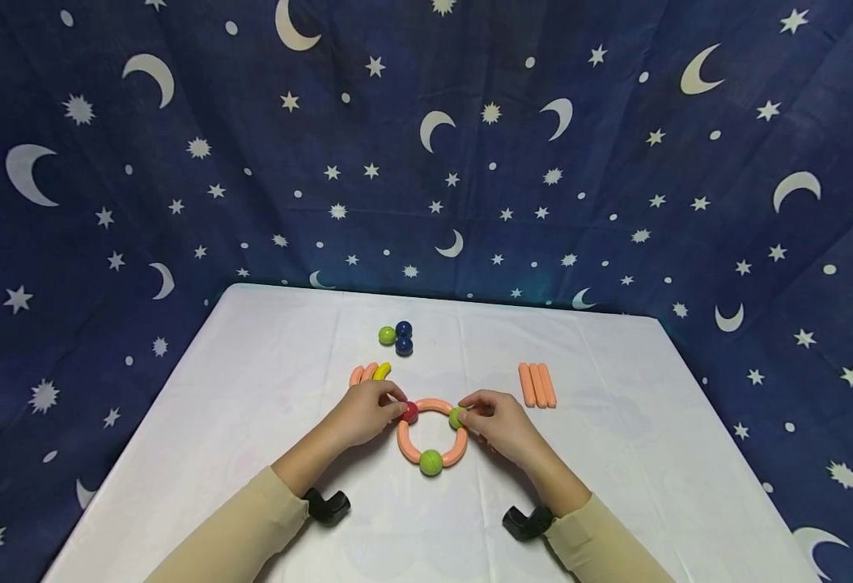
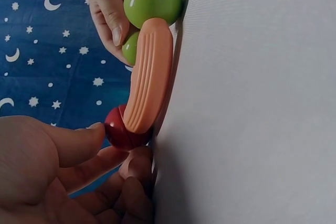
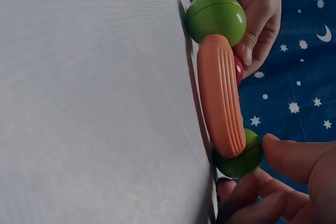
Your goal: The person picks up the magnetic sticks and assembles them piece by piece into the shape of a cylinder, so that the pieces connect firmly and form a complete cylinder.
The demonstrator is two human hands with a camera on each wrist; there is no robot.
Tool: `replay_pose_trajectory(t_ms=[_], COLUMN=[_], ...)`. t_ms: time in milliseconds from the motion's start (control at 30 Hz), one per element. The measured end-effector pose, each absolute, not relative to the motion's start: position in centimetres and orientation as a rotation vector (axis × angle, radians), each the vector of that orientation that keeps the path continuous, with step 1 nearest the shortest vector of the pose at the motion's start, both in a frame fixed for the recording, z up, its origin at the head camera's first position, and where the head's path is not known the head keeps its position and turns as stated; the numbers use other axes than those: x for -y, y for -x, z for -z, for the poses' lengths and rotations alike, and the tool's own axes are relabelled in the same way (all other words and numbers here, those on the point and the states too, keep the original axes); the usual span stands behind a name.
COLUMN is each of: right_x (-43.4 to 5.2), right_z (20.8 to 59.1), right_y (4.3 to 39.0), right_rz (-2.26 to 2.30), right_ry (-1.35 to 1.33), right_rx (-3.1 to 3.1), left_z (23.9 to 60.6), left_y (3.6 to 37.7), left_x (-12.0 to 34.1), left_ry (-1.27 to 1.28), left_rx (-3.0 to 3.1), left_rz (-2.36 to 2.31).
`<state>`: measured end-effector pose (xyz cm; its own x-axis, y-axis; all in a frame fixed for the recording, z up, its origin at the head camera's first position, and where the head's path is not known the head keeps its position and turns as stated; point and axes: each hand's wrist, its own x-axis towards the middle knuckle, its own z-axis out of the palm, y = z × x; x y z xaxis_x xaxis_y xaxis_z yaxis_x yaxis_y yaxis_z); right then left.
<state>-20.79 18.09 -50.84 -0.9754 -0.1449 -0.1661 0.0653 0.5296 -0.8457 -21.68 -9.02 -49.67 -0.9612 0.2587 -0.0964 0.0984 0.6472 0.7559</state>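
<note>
A ring made of curved orange pieces (image 1: 407,443) joined by balls lies on the white table. My left hand (image 1: 363,413) pinches the red ball (image 1: 410,413) at the ring's far left between thumb and fingers. On the opposite side, my right hand (image 1: 501,425) pinches a green ball (image 3: 242,160), thumb on one side and fingers on the other. Another green ball (image 1: 430,463) sits at the near end, touched by neither hand. From each wrist view, a ribbed orange piece (image 2: 149,77) runs from this near ball to the pinched one.
Behind the ring are a loose green ball (image 1: 387,335) and two dark blue balls (image 1: 404,346). Two orange curved pieces (image 1: 370,372) and a yellow one (image 1: 382,371) lie just beyond my left hand. Three straight orange bars (image 1: 538,385) lie side by side at the right.
</note>
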Motion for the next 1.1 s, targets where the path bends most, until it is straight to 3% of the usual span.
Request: replay_pose_trajectory(t_ms=[367,700,1100], right_x=[-20.1,-25.5,-30.8], right_z=[49.9,48.5,48.2], right_y=[20.8,21.9,25.3], right_rz=[1.459,1.511,1.153], right_ry=[-0.046,-0.074,-0.228], right_rx=[-2.542,-2.66,-2.868], left_z=[49.6,50.0,50.3], left_y=[21.7,21.7,21.4], left_x=[9.8,10.7,11.1], left_ry=[-0.258,-0.313,-0.337], left_rx=[-2.59,-2.514,-2.492], left_rz=[-1.287,-1.344,-1.351])
